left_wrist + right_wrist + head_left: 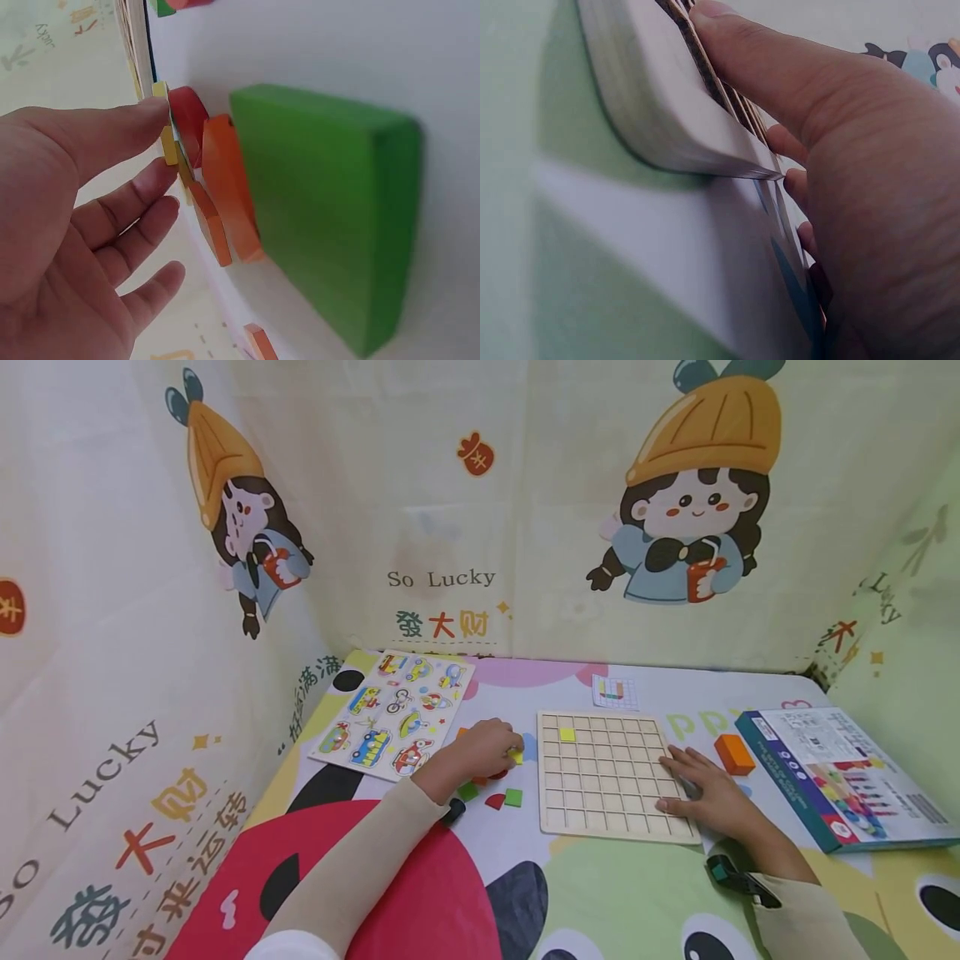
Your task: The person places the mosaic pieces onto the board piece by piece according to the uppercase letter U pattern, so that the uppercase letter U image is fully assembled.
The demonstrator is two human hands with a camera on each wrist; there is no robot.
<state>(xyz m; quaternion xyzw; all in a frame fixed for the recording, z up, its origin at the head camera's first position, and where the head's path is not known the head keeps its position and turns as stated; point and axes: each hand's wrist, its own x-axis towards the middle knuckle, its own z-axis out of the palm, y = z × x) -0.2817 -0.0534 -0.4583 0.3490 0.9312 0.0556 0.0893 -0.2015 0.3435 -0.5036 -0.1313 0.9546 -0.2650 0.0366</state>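
My left hand (483, 750) is over a cluster of loose pieces left of a wooden grid board (600, 789). Thumb and fingertip pinch a small yellow piece (169, 146). Close by in the left wrist view are a red rounded piece (187, 120), orange pieces (225, 184) and a large-looking green block (322, 202). A yellow square (567, 735) lies in a cell near the board's upper left. At the board's right edge rests my right hand (708, 793), fingers spread and thumb (735, 45) on the rim.
A picture puzzle board (386, 714) lies at the back left, and a small grid card (615, 692) behind the wooden board. On the right are an orange block (733, 754) and a flat printed box (847, 777). Printed cloth walls (540, 543) enclose the table.
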